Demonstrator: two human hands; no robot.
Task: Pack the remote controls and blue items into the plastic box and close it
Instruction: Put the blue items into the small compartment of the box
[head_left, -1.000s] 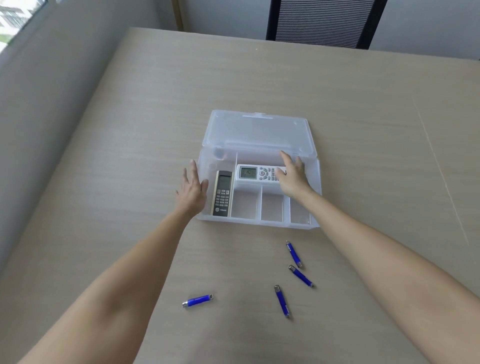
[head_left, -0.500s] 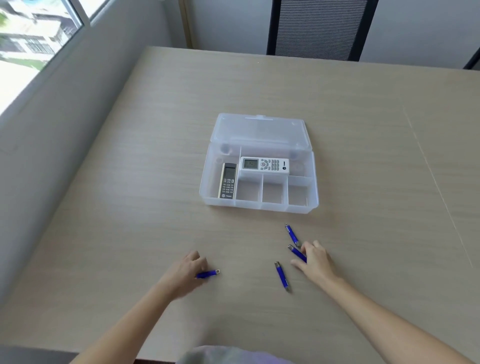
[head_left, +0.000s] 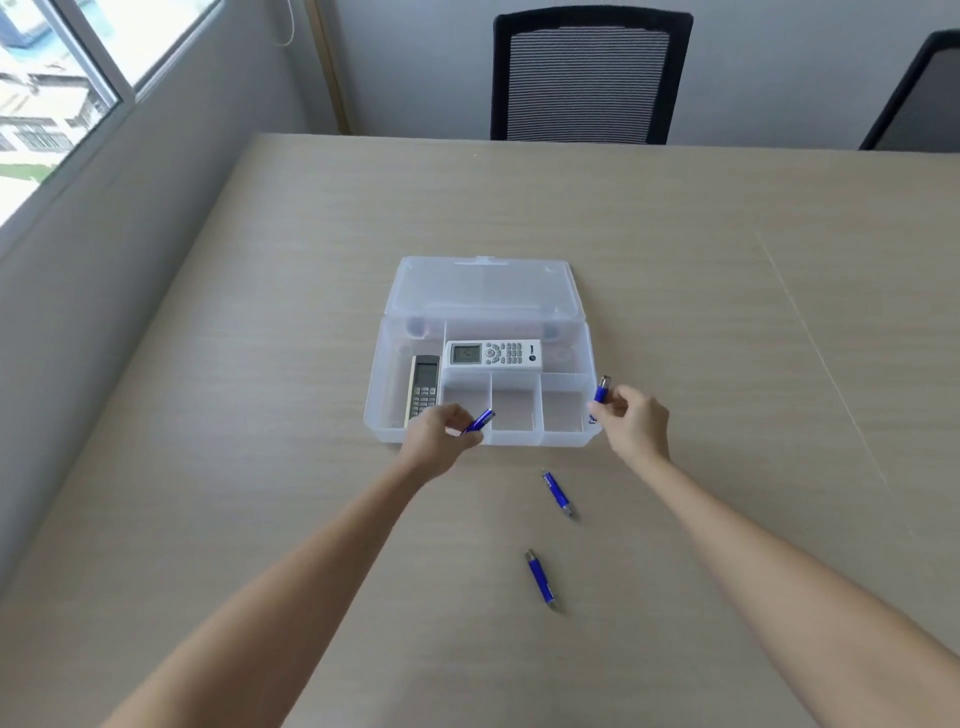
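both hands have risen from the table to the plastic box (head_left: 395, 415): the left hand (head_left: 441, 434) pinches one blue stick (head_left: 479, 421), the right hand (head_left: 634, 421) pinches another (head_left: 601, 391); two sticks (head_left: 558, 493) remain unpacked, both remotes (head_left: 493, 355) sit inside.

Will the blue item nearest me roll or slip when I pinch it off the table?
The nearest blue item looks slim and rounded, so it may roll sideways if nudged. It seems rigid and probably light. Its glossy body could slip, so pinch mid-barrel.
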